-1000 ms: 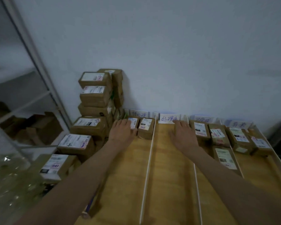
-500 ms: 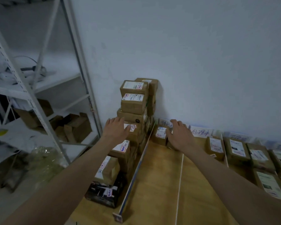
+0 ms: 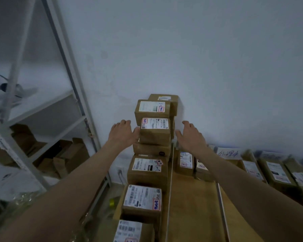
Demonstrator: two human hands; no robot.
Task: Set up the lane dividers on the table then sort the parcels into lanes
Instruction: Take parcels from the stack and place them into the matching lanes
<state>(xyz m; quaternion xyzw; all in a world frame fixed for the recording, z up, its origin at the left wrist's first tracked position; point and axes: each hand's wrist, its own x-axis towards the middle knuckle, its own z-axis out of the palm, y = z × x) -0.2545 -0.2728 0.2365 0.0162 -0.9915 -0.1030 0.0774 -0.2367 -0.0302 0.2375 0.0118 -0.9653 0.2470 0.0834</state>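
Since half a sec ago I've lifted both hands off the table up to the stack. Head cam: left hand [image 3: 123, 135] has its fingers spread, thumb touching the side of the labelled parcel [image 3: 155, 131]; right hand [image 3: 191, 135] is wide open, just beside it, holding nothing. Bracketing it bc it's mid-stack w/ another box on top. Lane dividers [image 3: 170, 187] already up, sorted parcels [image 3: 185, 160] at the wall end.

- A second ago both hands lay flat at the far end of the table's lanes; now they are raised on either side of the parcel stack [image 3: 154, 130].
- The left hand [image 3: 123, 134] now touches a stacked parcel's left side.
- The right hand [image 3: 191, 135] hovers apart on its right, fingers straight.
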